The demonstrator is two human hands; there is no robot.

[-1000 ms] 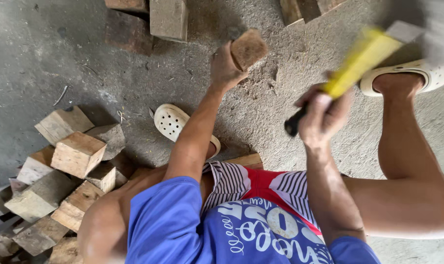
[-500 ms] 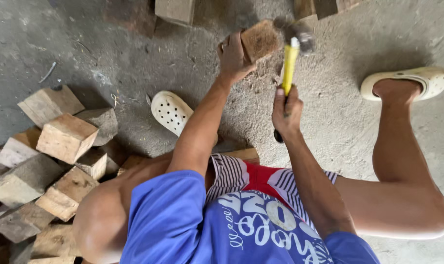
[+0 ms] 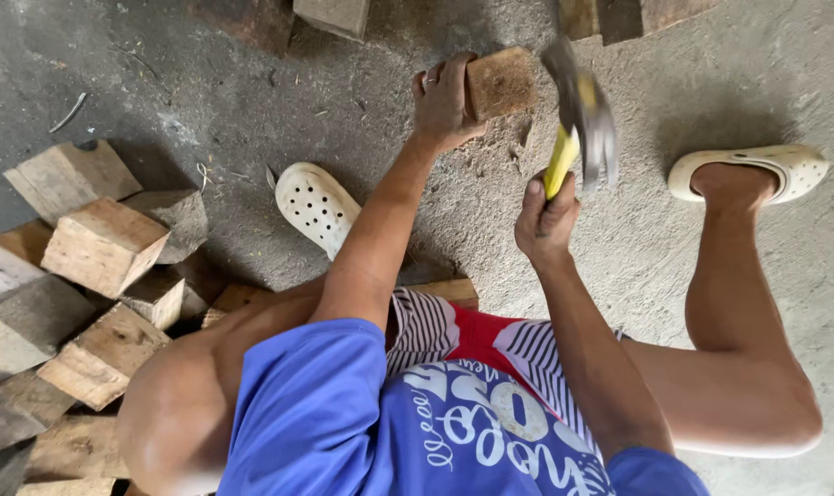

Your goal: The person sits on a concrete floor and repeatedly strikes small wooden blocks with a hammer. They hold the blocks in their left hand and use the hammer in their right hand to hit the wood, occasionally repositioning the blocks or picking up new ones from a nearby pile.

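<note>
My left hand (image 3: 442, 99) grips a small square wooden block (image 3: 499, 83) from its left side, holding it on the concrete floor. My right hand (image 3: 545, 216) is closed around the yellow handle of a hammer (image 3: 577, 115). The hammer's metal head is blurred with motion, raised just right of the block and a little above it. I am crouched, both arms reaching forward over my knees.
A pile of cut wooden blocks (image 3: 86, 276) lies at the left. More wood pieces (image 3: 334, 14) sit at the top edge. My feet wear cream perforated clogs, one at centre (image 3: 316, 207) and one at the right (image 3: 766, 165). The concrete floor (image 3: 692, 73) is dusty.
The hammer swung from high at the right down onto the block, and now it is lifted back a little. My left hand has kept its hold on the block.
</note>
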